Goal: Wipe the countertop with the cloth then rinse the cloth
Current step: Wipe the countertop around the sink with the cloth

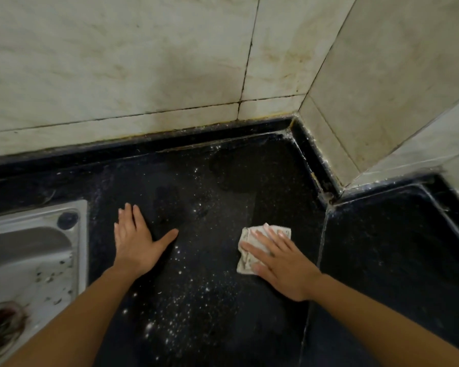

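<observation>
A small folded pale cloth (245, 254) lies flat on the black speckled countertop (210, 181), right of centre. My right hand (281, 263) presses down on the cloth with straight, spread fingers that cover most of it. My left hand (135, 242) rests flat on the bare countertop to the left, fingers straight and thumb out, well apart from the cloth. White specks are scattered over the counter between and below my hands. A wet-looking patch shows farther back on the countertop.
A steel sink (35, 263) with a drain (0, 327) sits at the left edge. Stained pale wall tiles (143, 62) rise behind the counter and jut out at a corner (329, 144) on the right. A second black counter section (395, 247) lies beyond a seam.
</observation>
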Demonstrator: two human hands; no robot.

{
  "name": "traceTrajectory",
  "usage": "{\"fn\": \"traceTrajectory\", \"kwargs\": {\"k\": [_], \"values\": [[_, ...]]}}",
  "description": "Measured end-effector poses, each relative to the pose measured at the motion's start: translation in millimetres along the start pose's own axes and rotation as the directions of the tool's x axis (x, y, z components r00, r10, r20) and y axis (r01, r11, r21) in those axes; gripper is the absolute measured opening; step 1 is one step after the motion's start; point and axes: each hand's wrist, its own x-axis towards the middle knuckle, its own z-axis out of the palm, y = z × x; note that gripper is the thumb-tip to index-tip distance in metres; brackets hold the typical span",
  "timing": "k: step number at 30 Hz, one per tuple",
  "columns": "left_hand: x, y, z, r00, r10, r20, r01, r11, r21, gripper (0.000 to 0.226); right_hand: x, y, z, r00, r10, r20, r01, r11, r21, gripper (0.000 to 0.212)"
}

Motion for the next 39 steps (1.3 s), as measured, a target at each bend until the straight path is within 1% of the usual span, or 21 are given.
{"fn": "traceTrajectory", "kwargs": {"k": [6, 9, 13, 16, 18, 22, 24, 27, 31, 35, 37, 39], "values": [[4.2, -5.7, 6.0, 1.000, 0.001, 0.026, -0.002, 0.999, 0.037, 0.114, 67.9, 14.2, -32.6, 0.986, 0.140, -0.089, -0.131, 0.986, 0.102, 0.051], [6.0, -6.9, 7.0, 1.000, -0.005, 0.031, 0.004, 0.998, 0.057, 0.115, 103.6, 22.3, -50.6, 0.969, 0.230, -0.095, -0.210, 0.960, 0.183, 0.052], [8.1, -7.8, 7.3, 0.999, -0.014, 0.044, 0.011, 0.998, 0.067, 0.117, 148.4, 26.2, -74.6, 0.937, 0.343, -0.060, -0.320, 0.916, 0.241, 0.055], [9.1, -7.6, 5.4, 0.998, -0.021, 0.061, 0.017, 0.998, 0.057, 0.117, 160.4, 20.8, -78.8, 0.924, 0.377, -0.061, -0.349, 0.900, 0.261, 0.055], [8.2, -7.0, 4.6, 0.997, -0.025, 0.071, 0.021, 0.999, 0.050, 0.117, 153.5, 16.8, -74.6, 0.934, 0.352, -0.068, -0.324, 0.910, 0.257, 0.056], [9.0, -5.9, 1.3, 0.994, -0.028, 0.106, 0.023, 0.998, 0.051, 0.117, 120.5, 2.1, -54.1, 0.974, 0.208, -0.083, -0.187, 0.959, 0.213, 0.054], [8.8, -4.9, -0.3, 0.992, -0.029, 0.119, 0.024, 0.998, 0.050, 0.117, 100.2, -7.6, -42.0, 0.985, 0.150, -0.080, -0.136, 0.977, 0.166, 0.053], [7.5, -4.1, -2.5, 0.991, -0.029, 0.129, 0.023, 0.998, 0.053, 0.117, 68.8, -20.4, -26.7, 0.998, 0.053, -0.029, -0.051, 0.996, 0.071, 0.054], [7.1, -3.8, -4.4, 0.989, -0.026, 0.148, 0.020, 0.999, 0.046, 0.117, 33.7, -34.1, -10.7, 0.993, -0.104, 0.055, 0.105, 0.994, -0.019, 0.054], [7.7, -3.6, -4.1, 0.987, -0.030, 0.155, 0.022, 0.998, 0.054, 0.117, 32.7, -24.9, -14.6, 0.974, -0.208, 0.084, 0.215, 0.973, -0.078, 0.054], [8.3, -3.9, -2.8, 0.987, -0.034, 0.155, 0.025, 0.998, 0.061, 0.117, 43.1, -16.6, -21.3, 0.967, -0.243, 0.072, 0.251, 0.961, -0.115, 0.052], [9.4, -4.1, -2.1, 0.988, -0.037, 0.151, 0.028, 0.997, 0.066, 0.117, 57.2, -11.4, -29.0, 0.971, -0.234, 0.056, 0.239, 0.964, -0.112, 0.051]]}}
